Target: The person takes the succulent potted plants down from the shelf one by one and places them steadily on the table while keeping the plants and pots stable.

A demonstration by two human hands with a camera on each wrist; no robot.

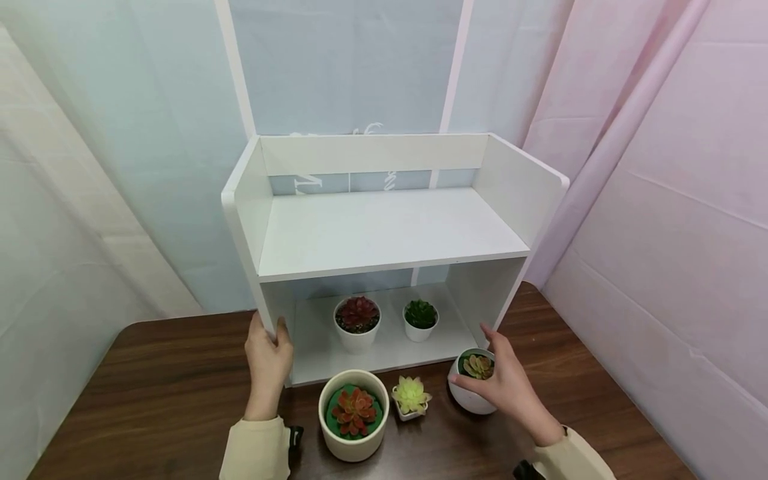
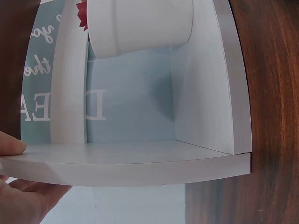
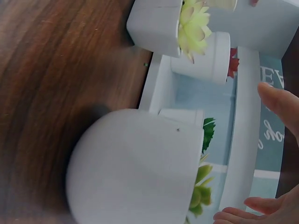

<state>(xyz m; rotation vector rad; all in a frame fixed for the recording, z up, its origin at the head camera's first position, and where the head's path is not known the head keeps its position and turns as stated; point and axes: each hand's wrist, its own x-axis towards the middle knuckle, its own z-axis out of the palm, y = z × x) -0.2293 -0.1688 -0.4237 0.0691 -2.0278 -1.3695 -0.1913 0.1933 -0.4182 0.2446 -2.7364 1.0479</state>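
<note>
A white two-tier shelf (image 1: 396, 223) stands on the table. My left hand (image 1: 268, 357) grips its left side panel (image 2: 126, 173) near the lower tier, thumb on the inner face and fingers outside. At the shelf's front right corner, my right hand (image 1: 509, 383) reaches over a round white pot (image 3: 135, 168) holding a green succulent (image 1: 478, 366). Its thumb and fingers are spread above the pot's rim, and the right wrist view shows a gap between them and the pot. The pot stands upright on the table.
On the lower tier sit a white pot with a dark red succulent (image 1: 358, 313) and a smaller one with a green succulent (image 1: 420, 313). Before the shelf stand a cream pot (image 1: 354, 448) with an orange-red succulent and a small yellow-green succulent (image 1: 411, 395). Curtains hang behind.
</note>
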